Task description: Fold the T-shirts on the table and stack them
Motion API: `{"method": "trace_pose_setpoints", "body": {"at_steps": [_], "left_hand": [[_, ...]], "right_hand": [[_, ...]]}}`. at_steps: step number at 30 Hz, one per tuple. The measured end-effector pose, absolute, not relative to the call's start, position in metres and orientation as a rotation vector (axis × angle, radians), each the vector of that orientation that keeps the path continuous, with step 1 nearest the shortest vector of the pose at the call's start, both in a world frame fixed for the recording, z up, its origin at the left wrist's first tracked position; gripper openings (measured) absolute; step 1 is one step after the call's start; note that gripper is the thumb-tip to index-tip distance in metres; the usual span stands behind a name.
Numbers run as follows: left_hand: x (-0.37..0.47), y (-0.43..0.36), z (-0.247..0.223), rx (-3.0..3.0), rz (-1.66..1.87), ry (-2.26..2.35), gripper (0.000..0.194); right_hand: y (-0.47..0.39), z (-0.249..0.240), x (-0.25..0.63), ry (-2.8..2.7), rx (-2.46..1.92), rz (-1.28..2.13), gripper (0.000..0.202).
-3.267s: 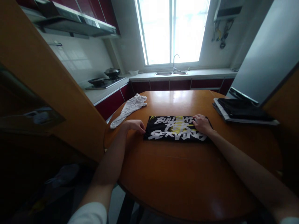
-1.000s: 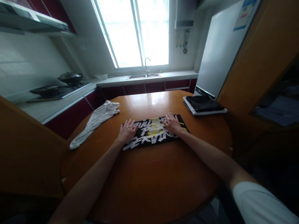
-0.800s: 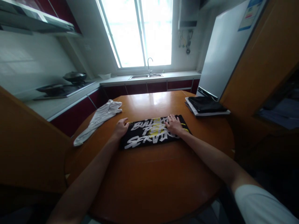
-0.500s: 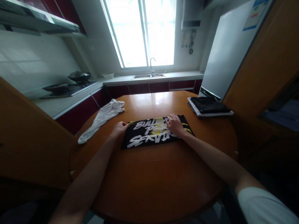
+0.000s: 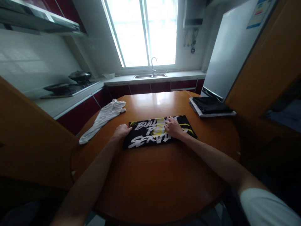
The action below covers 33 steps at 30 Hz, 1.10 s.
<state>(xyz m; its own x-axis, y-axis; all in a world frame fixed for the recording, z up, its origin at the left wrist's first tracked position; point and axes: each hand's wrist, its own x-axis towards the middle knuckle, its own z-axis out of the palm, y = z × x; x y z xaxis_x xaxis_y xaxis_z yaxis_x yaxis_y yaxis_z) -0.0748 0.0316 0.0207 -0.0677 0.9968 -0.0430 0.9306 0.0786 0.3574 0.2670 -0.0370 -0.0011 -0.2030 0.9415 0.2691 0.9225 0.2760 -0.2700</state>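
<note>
A black T-shirt (image 5: pixel 141 136) with white lettering and yellow patches lies folded into a flat rectangle on the wooden table. At its left edge, my left hand (image 5: pixel 122 130) is closed on the fabric, thumb on top and the other fingers mostly hidden. My right hand (image 5: pixel 174 128) rests on the printed face, right of the middle, fingers spread and palm down. It covers part of the lettering.
A crumpled white garment (image 5: pixel 103 119) lies at the table's left. Folded clothes, a black one (image 5: pixel 210 105) on top, are stacked at the right. Behind the round-edged table (image 5: pixel 162 185) are a counter with a sink (image 5: pixel 150 76), a stove (image 5: pixel 70 89) and a fridge (image 5: pixel 230 53).
My right hand has slid a little to the left over the print. The left hand has shifted slightly at the shirt's left edge, its fingers now more curled.
</note>
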Motion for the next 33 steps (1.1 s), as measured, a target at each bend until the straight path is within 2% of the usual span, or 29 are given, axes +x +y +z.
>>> {"method": "trace_pose_setpoints", "body": {"at_steps": [3,11,13,20,26,33], "left_hand": [[-0.070,0.029,0.021,1.971,0.237,2.140,0.021],[-0.059,0.016,0.030,1.988,0.352,2.158,0.015],[-0.055,0.012,0.035,1.974,0.413,2.132,0.022],[-0.034,-0.011,0.053,2.145,0.787,1.676,0.076],[0.001,-0.035,0.053,2.135,0.998,1.265,0.084],[0.028,-0.047,0.026,2.035,0.909,0.979,0.094]], "right_hand": [[-0.038,-0.001,0.267,-2.181,-1.679,0.084,0.042],[-0.040,0.004,0.265,-2.083,-1.523,0.127,0.033],[-0.041,0.008,0.262,-2.006,-1.442,0.229,0.030],[-0.042,0.005,0.242,-1.742,-1.153,0.957,0.023],[-0.057,0.002,0.219,-1.459,-0.936,1.489,0.031],[-0.062,0.001,0.214,-1.389,-0.863,1.478,0.027]]}}
